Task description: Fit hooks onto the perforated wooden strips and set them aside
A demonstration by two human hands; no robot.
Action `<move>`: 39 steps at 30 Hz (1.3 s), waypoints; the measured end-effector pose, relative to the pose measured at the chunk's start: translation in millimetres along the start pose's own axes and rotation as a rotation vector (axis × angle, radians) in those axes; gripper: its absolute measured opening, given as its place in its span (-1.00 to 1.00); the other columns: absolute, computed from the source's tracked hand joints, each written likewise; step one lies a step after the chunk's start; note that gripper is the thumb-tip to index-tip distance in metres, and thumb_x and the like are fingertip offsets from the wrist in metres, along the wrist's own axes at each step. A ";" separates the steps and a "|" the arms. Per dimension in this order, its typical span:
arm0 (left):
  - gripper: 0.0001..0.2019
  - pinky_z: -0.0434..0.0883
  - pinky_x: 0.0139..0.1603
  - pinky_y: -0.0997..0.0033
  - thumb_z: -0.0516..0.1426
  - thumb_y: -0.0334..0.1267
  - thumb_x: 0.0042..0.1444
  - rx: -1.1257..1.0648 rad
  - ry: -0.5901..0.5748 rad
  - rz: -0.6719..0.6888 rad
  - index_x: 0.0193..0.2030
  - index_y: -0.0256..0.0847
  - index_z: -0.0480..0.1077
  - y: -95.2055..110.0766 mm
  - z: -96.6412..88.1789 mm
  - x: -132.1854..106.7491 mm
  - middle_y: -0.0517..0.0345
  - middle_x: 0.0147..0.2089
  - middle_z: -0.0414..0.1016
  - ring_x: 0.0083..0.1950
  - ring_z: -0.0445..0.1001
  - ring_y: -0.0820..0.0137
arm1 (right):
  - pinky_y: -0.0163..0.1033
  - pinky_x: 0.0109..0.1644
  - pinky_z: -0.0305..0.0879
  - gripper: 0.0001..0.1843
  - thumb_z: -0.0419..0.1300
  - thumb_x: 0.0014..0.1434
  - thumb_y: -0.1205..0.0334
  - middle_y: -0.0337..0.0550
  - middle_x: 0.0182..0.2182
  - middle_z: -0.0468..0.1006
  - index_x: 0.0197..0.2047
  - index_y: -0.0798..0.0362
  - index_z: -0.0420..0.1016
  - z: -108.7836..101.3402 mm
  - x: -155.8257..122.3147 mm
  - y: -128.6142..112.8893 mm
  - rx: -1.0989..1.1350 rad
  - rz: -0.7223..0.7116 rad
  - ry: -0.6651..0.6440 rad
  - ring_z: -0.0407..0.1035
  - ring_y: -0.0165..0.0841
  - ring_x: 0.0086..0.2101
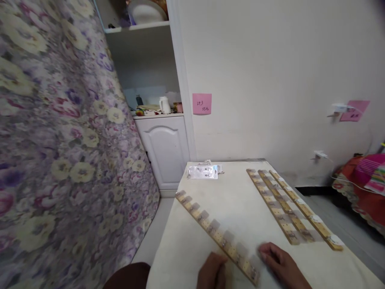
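At the bottom of my view, my left hand (212,273) sits on the table (240,208) against the near end of a wooden strip (210,228). The frame edge cuts it off and it is blurred, so I cannot tell whether its fingers are curled on the strip or only lying by it. My right hand (281,265) lies flat on the other side of that end, fingers loose and stretched out, holding nothing, the tips just beside the strip. The strip runs slantwise from between my hands toward the table's far left edge, with small metal pieces fixed along it. To the right, well apart from it, three strips (281,206) lie side by side, touching or nearly so; the outermost carries white pieces. At the far edge lies a clear bag (204,171) with small metal parts inside; I cannot make out what they are. Beyond the table, a pink note (201,104) is stuck to the wall, and another note (354,110) sits farther right beside a white plug. Left of the wall stands a white cabinet (165,148). The niche above it holds a white jug (164,104) among small clutter, and the top shelf holds a pale bowl (146,12). A floral cloth (60,140) fills the left side.
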State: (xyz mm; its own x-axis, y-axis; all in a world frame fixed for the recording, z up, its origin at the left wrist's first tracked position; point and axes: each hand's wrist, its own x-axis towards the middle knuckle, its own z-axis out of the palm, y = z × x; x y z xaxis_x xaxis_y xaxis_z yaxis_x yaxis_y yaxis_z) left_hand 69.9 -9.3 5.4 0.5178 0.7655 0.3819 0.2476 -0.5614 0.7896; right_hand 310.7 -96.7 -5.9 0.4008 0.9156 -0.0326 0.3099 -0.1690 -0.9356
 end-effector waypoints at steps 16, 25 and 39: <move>-0.70 0.31 -0.40 0.46 0.08 -0.07 0.09 -0.345 0.199 -0.475 -0.17 -0.23 0.45 -43.5 -67.2 35.0 0.27 -0.48 0.39 -0.45 0.36 0.40 | 0.13 0.30 -0.18 -0.74 0.28 -0.03 0.12 0.07 0.27 0.23 -0.26 0.06 0.55 122.8 76.8 -138.7 -0.735 -0.257 0.019 -0.06 0.05 0.29; -0.64 0.22 -0.46 0.47 0.10 -0.04 0.01 -0.449 0.153 -0.512 -0.20 -0.30 0.43 -52.5 -70.1 35.7 0.29 -0.54 0.31 -0.49 0.27 0.44 | 0.17 0.35 -0.41 -0.48 0.28 -0.07 -0.06 0.14 0.35 0.04 -0.14 0.16 0.55 152.5 94.4 -126.3 -0.908 -0.195 0.023 -0.27 0.04 0.35; -0.63 0.25 -0.47 0.45 0.13 0.00 -0.03 -0.441 0.180 -0.510 -0.23 -0.28 0.46 -57.6 -68.7 35.3 0.27 -0.55 0.34 -0.51 0.29 0.43 | 0.16 0.35 -0.39 -0.57 0.16 -0.08 0.21 0.11 0.30 0.17 -0.11 0.16 0.56 163.4 102.0 -111.9 -0.908 -0.152 0.070 -0.17 -0.01 0.33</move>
State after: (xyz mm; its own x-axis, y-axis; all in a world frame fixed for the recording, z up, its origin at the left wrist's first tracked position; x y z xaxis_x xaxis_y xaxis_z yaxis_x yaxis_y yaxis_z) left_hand 17.7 71.7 6.3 0.2720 0.9612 -0.0452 0.0489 0.0331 0.9983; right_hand 176.0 75.3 38.0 0.3425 0.9322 0.1169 0.9090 -0.2974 -0.2919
